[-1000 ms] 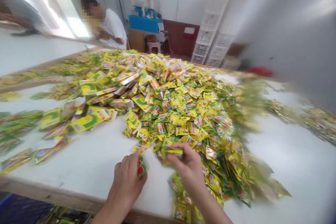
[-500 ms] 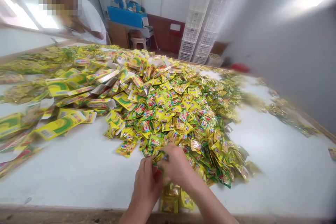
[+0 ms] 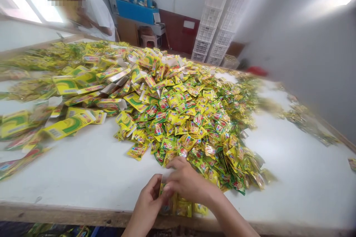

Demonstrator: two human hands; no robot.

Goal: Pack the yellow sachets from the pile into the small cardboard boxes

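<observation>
My left hand (image 3: 150,200) is wrapped round a small yellow-green carton (image 3: 161,189) near the table's front edge. Its pale flap stands up between the hands. My right hand (image 3: 187,181) rests against the carton's right side, fingers bent over its top; whether a sachet is between those fingers is hidden. Several yellow sachets (image 3: 183,208) lie under and beside my right wrist. Just beyond the hands rises a large heap of yellow and green sachets (image 3: 191,118). Flat yellow cartons (image 3: 69,124), some with open ends, are piled on the left.
The white table (image 3: 97,170) has a wooden front edge (image 3: 69,211). More sachets (image 3: 308,122) lie at the right. Across the table, a person in a white top (image 3: 97,11) is at the upper left. White crates (image 3: 205,31) stand stacked behind.
My hands have moved slightly down towards the table edge, and the right fingers have spread over the carton. The carton's pale flap now shows. The view has tilted down a little.
</observation>
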